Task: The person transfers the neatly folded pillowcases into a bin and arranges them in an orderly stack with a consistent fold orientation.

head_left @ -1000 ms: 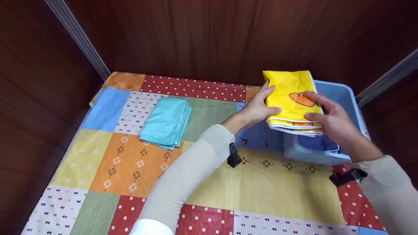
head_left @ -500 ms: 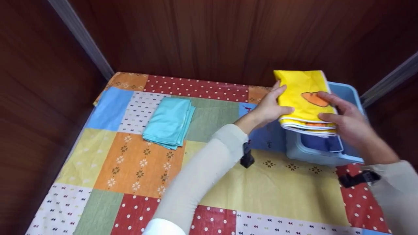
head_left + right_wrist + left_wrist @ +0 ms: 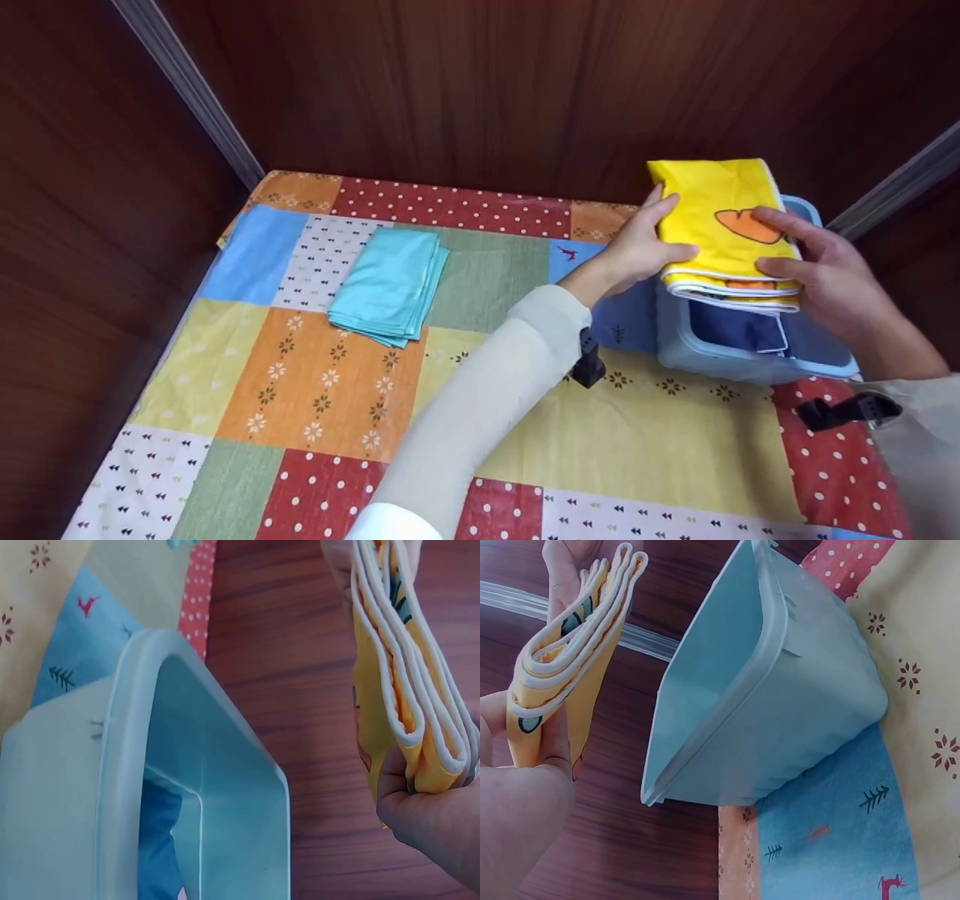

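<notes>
Both hands hold a folded yellow cloth (image 3: 712,191) with white edging and an orange printed patch, raised above a light blue plastic bin (image 3: 720,364). My left hand (image 3: 637,244) grips its left edge, thumb on top and fingers beneath. On the opposite edge, my right hand (image 3: 832,274) pinches it, thumb and index finger over the top. Both wrist views show the cloth's stacked layers between thumb and fingers, apart from the bin's rim. Inside the bin lies a dark blue folded cloth (image 3: 157,840), partly hidden by the yellow one in the head view.
A folded turquoise cloth (image 3: 390,285) lies on the left part of the patchwork tablecloth (image 3: 600,442). Dark wood panels (image 3: 450,90) stand behind the table and on both sides, with metal strips (image 3: 202,105) at the corners.
Both hands have carried the yellow cloth to the right, farther over the bin, keeping the same grip. More of the bin's left side shows. The turquoise cloth has stayed put.
</notes>
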{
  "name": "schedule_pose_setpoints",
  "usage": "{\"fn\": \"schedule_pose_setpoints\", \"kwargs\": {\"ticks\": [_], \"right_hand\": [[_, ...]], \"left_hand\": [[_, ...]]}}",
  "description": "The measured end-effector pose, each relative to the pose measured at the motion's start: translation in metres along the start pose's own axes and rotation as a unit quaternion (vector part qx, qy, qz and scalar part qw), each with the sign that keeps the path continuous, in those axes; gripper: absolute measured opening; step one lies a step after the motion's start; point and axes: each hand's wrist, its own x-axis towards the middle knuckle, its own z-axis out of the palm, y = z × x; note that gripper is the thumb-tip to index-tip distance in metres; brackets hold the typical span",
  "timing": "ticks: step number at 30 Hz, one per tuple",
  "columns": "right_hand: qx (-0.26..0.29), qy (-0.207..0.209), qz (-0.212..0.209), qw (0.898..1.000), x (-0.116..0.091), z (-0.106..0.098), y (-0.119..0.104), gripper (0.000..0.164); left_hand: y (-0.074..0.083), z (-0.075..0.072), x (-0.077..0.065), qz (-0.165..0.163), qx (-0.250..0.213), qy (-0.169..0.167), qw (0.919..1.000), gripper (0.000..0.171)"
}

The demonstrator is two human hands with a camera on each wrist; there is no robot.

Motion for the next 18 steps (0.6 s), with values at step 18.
{"fn": "schedule_pose_setpoints", "kwargs": {"ticks": [18], "right_hand": [[-0.019, 0.03, -0.024, 0.999, -0.005, -0.024, -0.002, 0.063]], "left_hand": [[0.004, 0.027, 0.014, -0.004, 0.016, -0.01, 0.9998, 0.081]]}}
